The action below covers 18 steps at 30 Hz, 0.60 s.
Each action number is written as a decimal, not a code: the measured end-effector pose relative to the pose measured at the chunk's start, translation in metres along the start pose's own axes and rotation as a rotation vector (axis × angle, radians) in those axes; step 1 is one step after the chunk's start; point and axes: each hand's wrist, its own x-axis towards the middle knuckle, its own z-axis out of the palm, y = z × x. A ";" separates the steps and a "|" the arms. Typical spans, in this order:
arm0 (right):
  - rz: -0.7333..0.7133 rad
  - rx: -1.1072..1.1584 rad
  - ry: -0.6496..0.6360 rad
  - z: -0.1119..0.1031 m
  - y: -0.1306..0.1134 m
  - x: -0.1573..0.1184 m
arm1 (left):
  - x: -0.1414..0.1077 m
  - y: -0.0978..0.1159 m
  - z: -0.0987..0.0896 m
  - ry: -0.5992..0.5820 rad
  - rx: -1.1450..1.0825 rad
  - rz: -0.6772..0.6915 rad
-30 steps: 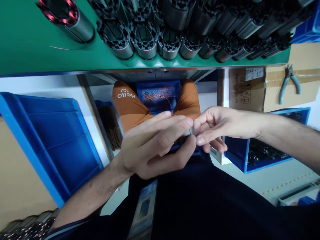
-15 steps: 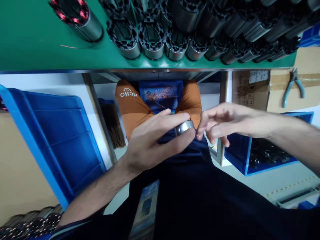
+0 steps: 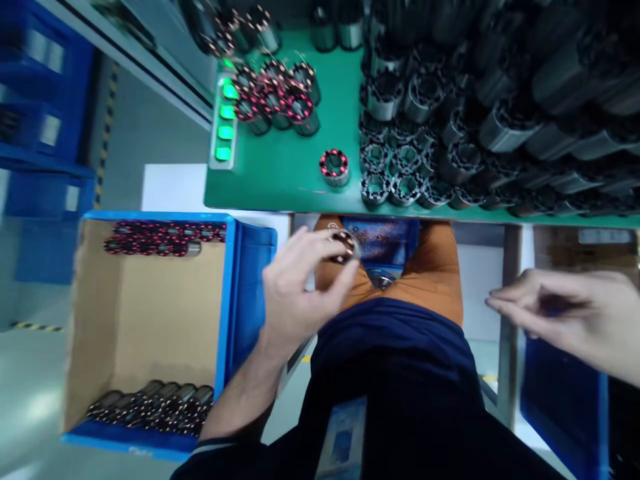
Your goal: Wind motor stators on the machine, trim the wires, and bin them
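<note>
My left hand (image 3: 305, 283) holds a short metal cylinder (image 3: 345, 245) by its sides, thumb below and fingers above, over my lap; copper-coloured spots show on its end. My right hand (image 3: 565, 307) is off to the right, thumb and forefinger pinched together. Whatever lies between those fingertips is too small and blurred to tell. On the green table (image 3: 280, 180) beyond my knees stands one cylinder with red windings (image 3: 334, 167), left of many bare metal cylinders (image 3: 406, 188).
A blue-rimmed crate (image 3: 223, 313) at the left holds wound cylinders along two sides. Several wound cylinders (image 3: 275, 97) stand beside a strip of green lights (image 3: 225, 127). A blue tray (image 3: 383, 243) sits between my knees, and a blue bin (image 3: 563, 400) is at the lower right.
The view has swung left and shows more of the table and crate. My right hand has moved away from the cylinder to the right. My left hand still holds the cylinder, now turned end up.
</note>
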 end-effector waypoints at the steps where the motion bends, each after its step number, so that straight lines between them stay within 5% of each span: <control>1: 0.011 0.062 -0.050 0.007 0.005 0.001 | 0.010 -0.013 -0.007 0.050 0.060 -0.009; 4: -0.036 0.243 -0.274 0.032 0.015 0.007 | 0.040 -0.051 -0.015 0.157 0.180 0.002; 8: -0.083 0.258 -0.453 0.056 0.017 0.008 | 0.069 -0.080 -0.007 0.135 0.225 0.040; 14: 0.026 0.221 -0.441 0.064 0.014 -0.003 | 0.107 -0.096 -0.021 0.216 0.281 0.063; 18: 0.009 0.220 -0.453 0.069 0.002 -0.001 | 0.154 -0.127 -0.019 0.045 0.388 0.141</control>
